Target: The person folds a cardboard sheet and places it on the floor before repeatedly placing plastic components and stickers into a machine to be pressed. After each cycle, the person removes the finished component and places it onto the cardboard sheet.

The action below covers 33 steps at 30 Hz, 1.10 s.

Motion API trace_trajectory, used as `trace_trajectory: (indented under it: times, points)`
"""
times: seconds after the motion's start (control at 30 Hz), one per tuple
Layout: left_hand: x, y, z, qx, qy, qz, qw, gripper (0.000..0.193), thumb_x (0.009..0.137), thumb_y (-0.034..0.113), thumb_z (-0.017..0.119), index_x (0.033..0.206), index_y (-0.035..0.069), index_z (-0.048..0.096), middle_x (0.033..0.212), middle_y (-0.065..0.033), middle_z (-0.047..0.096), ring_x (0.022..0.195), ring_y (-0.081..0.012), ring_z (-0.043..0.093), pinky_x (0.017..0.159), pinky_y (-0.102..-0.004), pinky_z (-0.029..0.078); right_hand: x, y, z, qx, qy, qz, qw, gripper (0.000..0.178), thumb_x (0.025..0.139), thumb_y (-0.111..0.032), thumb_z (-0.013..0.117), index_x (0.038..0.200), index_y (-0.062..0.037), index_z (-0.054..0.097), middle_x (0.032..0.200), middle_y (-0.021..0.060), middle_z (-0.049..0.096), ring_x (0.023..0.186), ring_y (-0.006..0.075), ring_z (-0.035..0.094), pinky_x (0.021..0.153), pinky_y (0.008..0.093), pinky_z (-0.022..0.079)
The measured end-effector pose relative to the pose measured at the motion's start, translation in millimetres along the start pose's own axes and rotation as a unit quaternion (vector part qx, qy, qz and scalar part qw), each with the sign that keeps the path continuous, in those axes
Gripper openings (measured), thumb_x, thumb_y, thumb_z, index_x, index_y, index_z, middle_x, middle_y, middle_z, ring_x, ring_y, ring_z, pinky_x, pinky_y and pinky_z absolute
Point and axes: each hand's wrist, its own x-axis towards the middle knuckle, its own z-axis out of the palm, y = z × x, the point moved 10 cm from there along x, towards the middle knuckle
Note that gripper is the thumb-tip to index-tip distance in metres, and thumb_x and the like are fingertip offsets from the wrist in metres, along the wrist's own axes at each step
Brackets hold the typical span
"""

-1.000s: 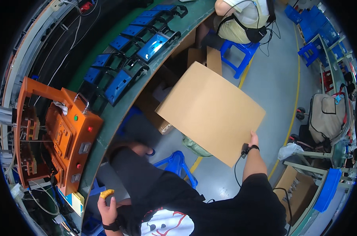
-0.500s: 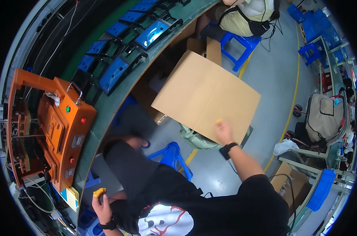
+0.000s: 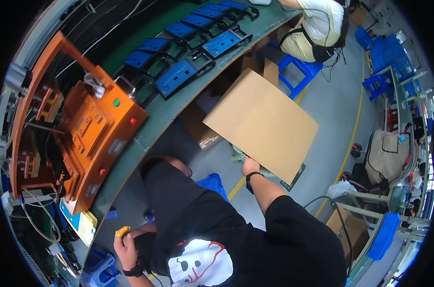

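Fingers [image 3: 248, 163] touch plain tan cardboard [image 3: 265, 126].

Plain tan on the box [image 3: 265, 122], out beyond the dark-green desk [image 3: 152, 125]'s edge; the machine [image 3: 121, 117] blazes orange, the panels [image 3: 176, 79] show blue, the black shirt [image 3: 293, 239] flashes a red-streaked white print [image 3: 200, 258]!

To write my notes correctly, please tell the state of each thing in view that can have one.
Brown rectangular cardboard piece: broad face up, right hand's grip at its near edge.
Orange boxy press machine: open, upper part apart from lower.
Glossy blue-and-black panels: in rows, blue faces up.
Blue plastic stool beyond cardboard: occupied by a seated person.
Left hand's grip: thumb extended, yellow piece at fingertip, worn or held unclear.
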Motion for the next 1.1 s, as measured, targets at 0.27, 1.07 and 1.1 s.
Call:
trace_trajectory:
  times: [0.27, 1.07, 1.1]
  points:
    - [-40, -53, -55, 0.022, 0.080, -0.043, 0.996, 0.020, 0.095, 0.010, 0.059, 0.111, -0.001, 0.064, 0.102, -0.0082, 0.068, 0.095, -0.0171, 0.063, 0.089, -0.0307, 0.047, -10, -36, 11, -0.022, 0.005, -0.027, 0.999, 0.020, 0.086, -0.007, 0.054, 0.101, -0.0035, 0.066, 0.103, 0.0213, 0.069, 0.101, 0.0392, 0.066, 0.088, 0.0482, 0.053]
    - [2, -48, -78, 0.017, 0.115, 0.059, 0.991, 0.017, 0.086, 0.010, 0.067, 0.099, 0.000, 0.068, 0.097, -0.0157, 0.068, 0.091, -0.0324, 0.065, 0.082, -0.0366, 0.050, -299, -454, -308, 0.226, 0.086, -0.649, 0.722, 0.034, 0.080, -0.017, 0.076, 0.108, -0.0009, 0.065, 0.098, 0.0169, 0.067, 0.087, 0.0367, 0.064, 0.079, 0.0405, 0.053]
    - [5, -52, -71, -0.006, 0.094, 0.059, 0.994, 0.017, 0.086, 0.011, 0.067, 0.099, 0.000, 0.068, 0.096, -0.0155, 0.068, 0.091, -0.0328, 0.065, 0.081, -0.0367, 0.050, -344, -483, -331, 0.226, 0.143, -0.712, 0.649, 0.034, 0.080, -0.016, 0.075, 0.108, -0.0016, 0.065, 0.100, 0.0164, 0.067, 0.092, 0.0364, 0.064, 0.082, 0.0413, 0.052]
